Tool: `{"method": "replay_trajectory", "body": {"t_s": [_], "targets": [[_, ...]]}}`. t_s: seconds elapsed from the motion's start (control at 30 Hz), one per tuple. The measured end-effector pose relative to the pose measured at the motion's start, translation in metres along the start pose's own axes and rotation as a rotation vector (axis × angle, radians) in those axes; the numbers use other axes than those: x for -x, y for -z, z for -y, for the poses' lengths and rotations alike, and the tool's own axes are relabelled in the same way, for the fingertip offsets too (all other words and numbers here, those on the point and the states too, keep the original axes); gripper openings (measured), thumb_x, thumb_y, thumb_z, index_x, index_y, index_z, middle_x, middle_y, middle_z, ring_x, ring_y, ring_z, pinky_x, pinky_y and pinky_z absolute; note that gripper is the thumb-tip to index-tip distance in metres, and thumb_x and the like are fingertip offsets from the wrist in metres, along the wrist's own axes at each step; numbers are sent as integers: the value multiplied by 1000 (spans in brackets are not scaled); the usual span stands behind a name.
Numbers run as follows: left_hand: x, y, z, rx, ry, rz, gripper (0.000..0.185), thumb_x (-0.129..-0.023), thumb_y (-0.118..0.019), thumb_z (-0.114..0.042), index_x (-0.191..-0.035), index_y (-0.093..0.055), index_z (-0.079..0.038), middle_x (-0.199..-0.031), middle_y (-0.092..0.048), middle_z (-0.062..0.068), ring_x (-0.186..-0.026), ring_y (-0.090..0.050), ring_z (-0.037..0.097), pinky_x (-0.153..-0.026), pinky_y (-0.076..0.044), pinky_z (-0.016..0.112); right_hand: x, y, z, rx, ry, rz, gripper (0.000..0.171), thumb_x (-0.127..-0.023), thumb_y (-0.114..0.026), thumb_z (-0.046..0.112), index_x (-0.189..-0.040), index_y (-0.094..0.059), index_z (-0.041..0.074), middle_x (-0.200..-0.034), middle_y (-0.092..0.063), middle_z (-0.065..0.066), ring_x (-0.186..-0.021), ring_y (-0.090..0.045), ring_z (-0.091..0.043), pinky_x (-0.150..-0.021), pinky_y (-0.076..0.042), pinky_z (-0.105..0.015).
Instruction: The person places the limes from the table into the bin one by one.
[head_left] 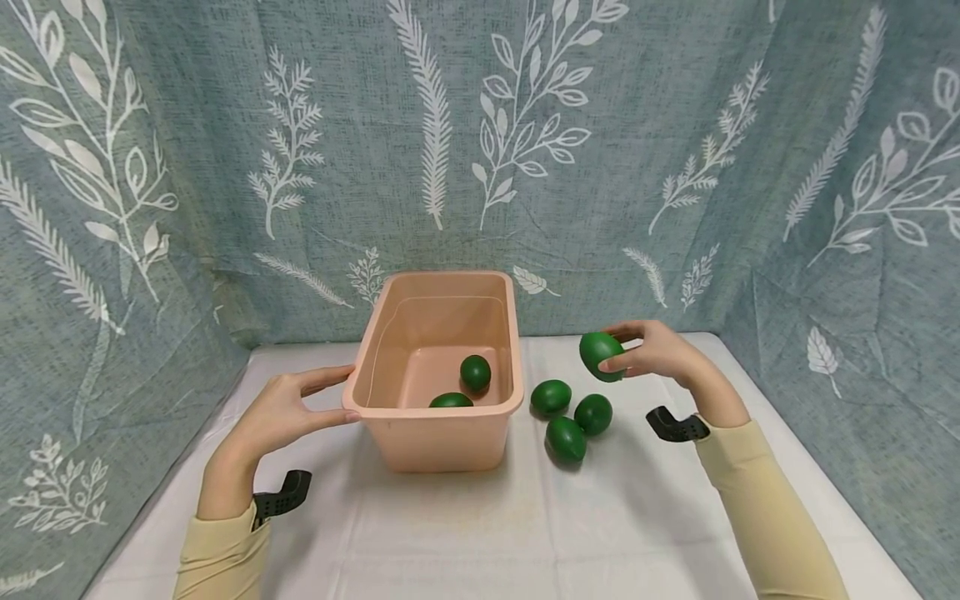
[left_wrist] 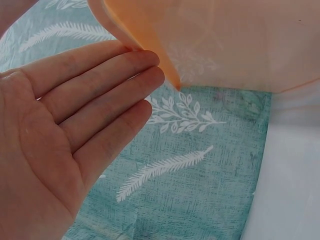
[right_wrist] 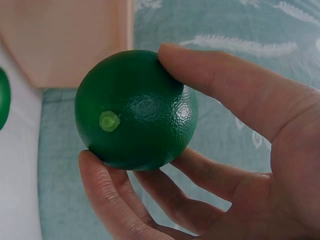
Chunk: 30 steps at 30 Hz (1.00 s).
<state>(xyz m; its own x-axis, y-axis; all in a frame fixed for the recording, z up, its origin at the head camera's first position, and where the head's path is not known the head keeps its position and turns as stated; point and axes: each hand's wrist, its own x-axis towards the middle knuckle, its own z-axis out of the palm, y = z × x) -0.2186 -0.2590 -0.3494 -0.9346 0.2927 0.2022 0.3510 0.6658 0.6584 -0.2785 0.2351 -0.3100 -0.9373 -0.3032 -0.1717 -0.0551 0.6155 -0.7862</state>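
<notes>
Two hands are at work over the white-covered table (head_left: 450, 533). The right hand (head_left: 663, 350) pinches a green lime (head_left: 600, 355) between thumb and fingers, lifted clear of the cloth toward the table's far right side; the right wrist view shows its pale stem end facing out and the fingers (right_wrist: 220, 85) curled round it. The left hand (head_left: 288, 408) is flat, its straight fingers (left_wrist: 107, 75) and thumb resting against the left rim of a peach-coloured tub (head_left: 438, 433), gripping nothing. The tub stands near the middle of the table, toward the far edge. Inside it lie two limes, one on the floor near the middle (head_left: 476, 372), one against the near wall (head_left: 451, 401). Three more limes sit on the cloth just right of the tub, close together: one nearest the tub (head_left: 551, 397), one to its right (head_left: 593, 413), one nearer the front (head_left: 566, 439). A leaf-printed teal curtain (head_left: 675, 125) hangs behind and on both sides.
</notes>
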Motion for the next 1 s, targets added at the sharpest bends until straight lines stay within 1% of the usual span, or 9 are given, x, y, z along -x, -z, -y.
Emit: {"method": "replay_trajectory", "body": {"t_s": [0.3,0.47,0.6,0.73,0.83,1.0], "targets": [[0,0,1,-14,-9,-7,66,-77,-77,-44,-133,-58,-15,-131,-60,6,-125,-52,34,-99,-44,55,-22,-3,38,14,43,35,67,-80,-76,25,-138,-47,6,-137,-46,-21,-106,-62,-30,-84,-57,-36],[0,0,2,-14,-11,-6,67,-77,-76,-45,-133,-57,-15,-132,-59,7,-125,-51,34,-99,-43,55,-34,-8,64,18,60,47,68,-80,-76,26,-139,-47,8,-136,-47,-19,-106,-62,-29,-82,-58,-34],[1,0,2,-6,-8,-6,66,-77,-77,-44,-133,-57,-15,-132,-59,7,-125,-51,35,-99,-43,56,-42,-15,83,17,64,58,65,-79,-77,27,-137,-50,11,-135,-50,-15,-105,-63,-27,-80,-58,-33],[1,0,1,3,-7,-2,66,-77,-77,-43,-133,-57,-15,-132,-59,7,-126,-51,34,-99,-43,55,-52,-23,99,-5,65,87,64,-80,-77,25,-136,-50,12,-134,-52,-13,-105,-64,-26,-82,-58,-36],[1,0,1,8,-10,2,66,-77,-77,-43,-133,-57,-15,-132,-59,7,-126,-51,34,-99,-43,55,-60,-30,108,-13,58,112,65,-80,-77,24,-137,-49,11,-135,-52,-14,-108,-63,-27,-84,-57,-37],[2,0,1,9,-12,2,65,-77,-77,-43,-133,-57,-15,-132,-59,7,-126,-50,34,-99,-43,55,-73,-45,122,8,53,145,64,-81,-76,25,-138,-49,11,-137,-51,-13,-110,-61,-26,-83,-58,-35]]}}
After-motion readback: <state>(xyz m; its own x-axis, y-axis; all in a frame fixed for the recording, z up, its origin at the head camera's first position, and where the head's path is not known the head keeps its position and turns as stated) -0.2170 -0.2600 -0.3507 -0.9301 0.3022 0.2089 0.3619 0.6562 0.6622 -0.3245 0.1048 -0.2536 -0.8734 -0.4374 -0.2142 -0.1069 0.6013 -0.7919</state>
